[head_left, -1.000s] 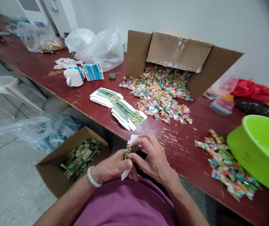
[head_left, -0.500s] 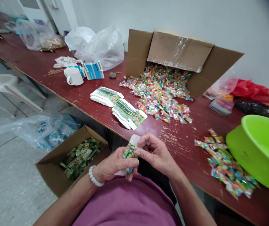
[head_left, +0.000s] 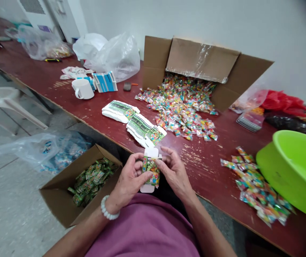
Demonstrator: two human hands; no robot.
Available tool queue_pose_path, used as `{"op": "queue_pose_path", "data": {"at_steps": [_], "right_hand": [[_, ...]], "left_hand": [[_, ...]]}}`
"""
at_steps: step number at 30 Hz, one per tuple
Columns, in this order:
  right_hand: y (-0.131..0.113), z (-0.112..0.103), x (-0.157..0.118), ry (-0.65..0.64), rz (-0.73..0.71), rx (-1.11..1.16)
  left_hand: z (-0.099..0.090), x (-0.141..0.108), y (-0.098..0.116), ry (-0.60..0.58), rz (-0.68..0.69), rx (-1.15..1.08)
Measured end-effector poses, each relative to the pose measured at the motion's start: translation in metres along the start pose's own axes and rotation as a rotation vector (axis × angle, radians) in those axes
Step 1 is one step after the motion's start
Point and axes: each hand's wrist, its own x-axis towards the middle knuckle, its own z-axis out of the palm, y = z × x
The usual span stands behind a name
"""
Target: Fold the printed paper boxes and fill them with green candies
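Observation:
A small green printed carton (head_left: 151, 169) with white flaps at both ends is held upright over my lap. My left hand (head_left: 131, 175) grips its left side, thumb across the front. My right hand (head_left: 175, 171) pinches its upper right side near the top flap. Just beyond lie two overlapping rows of flat green-and-white cartons (head_left: 143, 128) on the dark red table (head_left: 195, 157). Small wrapped candies (head_left: 185, 107) spill from a large cardboard box (head_left: 202, 59) behind them.
Below left, an open cardboard box (head_left: 59, 203) holds small green packets, beside a plastic bag (head_left: 64, 150) of blue packets. A green basin (head_left: 284, 167) and a candy pile (head_left: 260, 192) are at right. A white mug (head_left: 83, 89) stands at left.
The carton has turned to face me and looks opened out, with both end flaps showing. My left hand has shifted left and my fingers have spread along the carton's sides.

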Motion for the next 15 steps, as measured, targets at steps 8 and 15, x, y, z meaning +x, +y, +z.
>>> {"op": "queue_pose_path", "data": {"at_steps": [8,15], "right_hand": [[0.009,0.015,-0.007,0.022,-0.045,0.183],[0.003,-0.002,0.007,-0.07,0.094,0.184]], "left_hand": [[0.005,-0.004,0.0,0.096,0.096,0.055],[-0.003,-0.003,0.003,0.037,0.032,0.079]]}}
